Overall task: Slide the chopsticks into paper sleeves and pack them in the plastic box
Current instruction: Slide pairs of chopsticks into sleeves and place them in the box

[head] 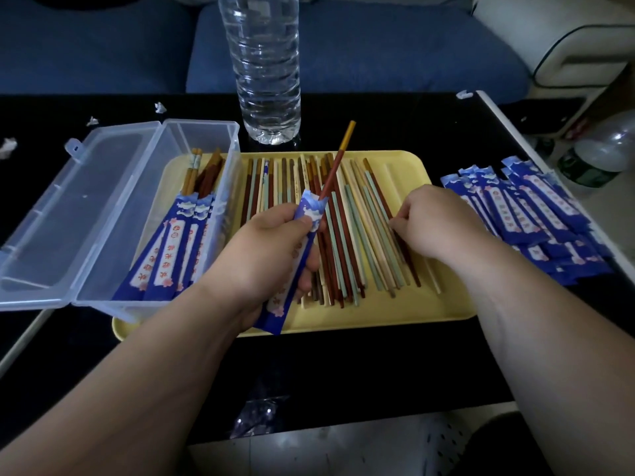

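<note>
Nearest, the left hand [271, 245] was seen gripping a sleeve [311, 214] over the tray [429, 304], with one red chopstick [335, 166] seated in its mouth and standing well out, tilted away towards the bottle [264, 63]. Beside it, the right hand's [436, 225] fingers were curled down onto the loose chopsticks [357, 242]. Whether one was actually gripped could not be told.

The step was judged to be the sleeving of a pair, half done. A second stick would be needed, probably a red one to match. It would have to be lifted free of its neighbours and fed into the narrow opening alongside the first.

Further left, the box [233, 173] stood open on the tray's edge, with packed pairs [171, 249] leaning inside. At the right, the sleeve pile [536, 207] lay on the table.
</note>
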